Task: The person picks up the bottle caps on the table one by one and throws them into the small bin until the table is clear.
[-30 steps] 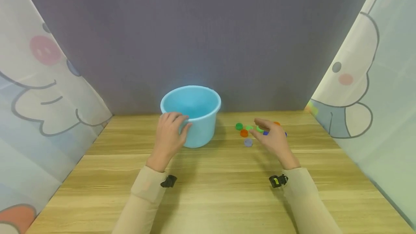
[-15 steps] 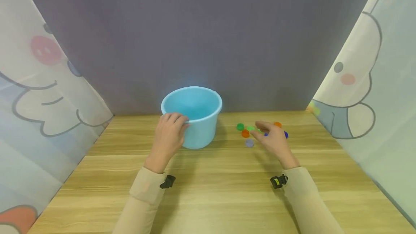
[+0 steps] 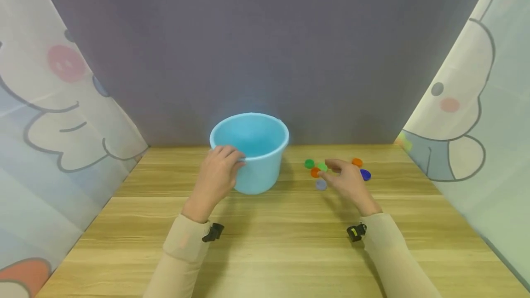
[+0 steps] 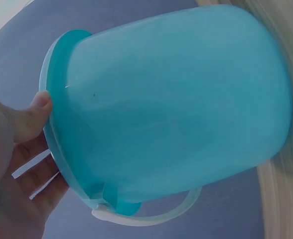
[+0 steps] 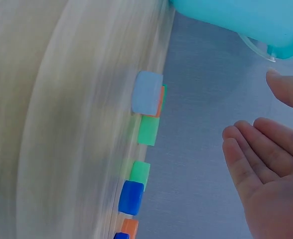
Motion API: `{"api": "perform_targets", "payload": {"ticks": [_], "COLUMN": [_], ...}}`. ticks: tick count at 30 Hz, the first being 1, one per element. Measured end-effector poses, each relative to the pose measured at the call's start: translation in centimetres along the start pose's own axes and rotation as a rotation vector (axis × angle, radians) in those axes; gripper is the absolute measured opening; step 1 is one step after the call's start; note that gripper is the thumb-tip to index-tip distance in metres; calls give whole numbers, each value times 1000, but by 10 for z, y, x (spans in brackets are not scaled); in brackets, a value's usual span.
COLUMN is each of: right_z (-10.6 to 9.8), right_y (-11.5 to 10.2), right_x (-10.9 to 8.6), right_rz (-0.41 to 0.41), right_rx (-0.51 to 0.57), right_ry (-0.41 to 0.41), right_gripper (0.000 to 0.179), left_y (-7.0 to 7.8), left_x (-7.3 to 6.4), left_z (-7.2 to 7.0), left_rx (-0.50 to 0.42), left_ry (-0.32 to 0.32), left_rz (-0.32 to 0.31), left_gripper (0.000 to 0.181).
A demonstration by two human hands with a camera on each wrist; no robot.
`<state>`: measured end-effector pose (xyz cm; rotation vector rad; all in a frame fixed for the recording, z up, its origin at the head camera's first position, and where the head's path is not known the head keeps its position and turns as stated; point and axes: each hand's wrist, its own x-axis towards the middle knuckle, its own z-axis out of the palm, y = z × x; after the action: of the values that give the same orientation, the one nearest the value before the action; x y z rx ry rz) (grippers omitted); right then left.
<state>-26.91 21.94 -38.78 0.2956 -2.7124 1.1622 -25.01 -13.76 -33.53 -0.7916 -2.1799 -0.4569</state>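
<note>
Gripping bucket (image 3: 260, 174), left hand (image 3: 216, 173), caps (image 3: 322, 167) below right hand (image 3: 347, 180)

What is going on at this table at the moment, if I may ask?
A person's left hand has its grip on the rim of a light blue bucket, which stands on a wooden table. Their right hand, holding nothing, hovers near some small colorful caps. These lie on the table to the right of the bucket, whose bottom inside is partly hidden.
</note>
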Motion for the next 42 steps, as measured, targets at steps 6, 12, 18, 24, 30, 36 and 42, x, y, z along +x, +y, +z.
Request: {"api": "perform_targets", "payload": {"ticks": [6,12,18,24,30,36,42], "right_z": [3,4,5,4,8,10,11], "right_y": [4,7,9,10,13,15,14], "right_x": [2,3,5,7,8,10,11], "right_rz": [-19,-2,-19,-16,22,26,24], "right_rx": [-28,-46,-69,-84,-107,-121,-120], "right_ry": [-17,-43,-67,-85,-133,-172,-209], "right_gripper": [58,60,59,57,57,58,59], "left_y": [4,8,9,10,11,12,14], "left_x": [0,2,2,3,3,2,3], "left_z": [-4,-8,-10,-13,-17,-19,-21], "left_rx": [-31,-50,-71,-87,-99,-101,-107], "left_ry": [-59,-79,-85,-106,-133,-153,-157], "left_rz": [-12,5,34,52,45,55,76], "left_gripper": [10,11,12,11,11,12,11]}}
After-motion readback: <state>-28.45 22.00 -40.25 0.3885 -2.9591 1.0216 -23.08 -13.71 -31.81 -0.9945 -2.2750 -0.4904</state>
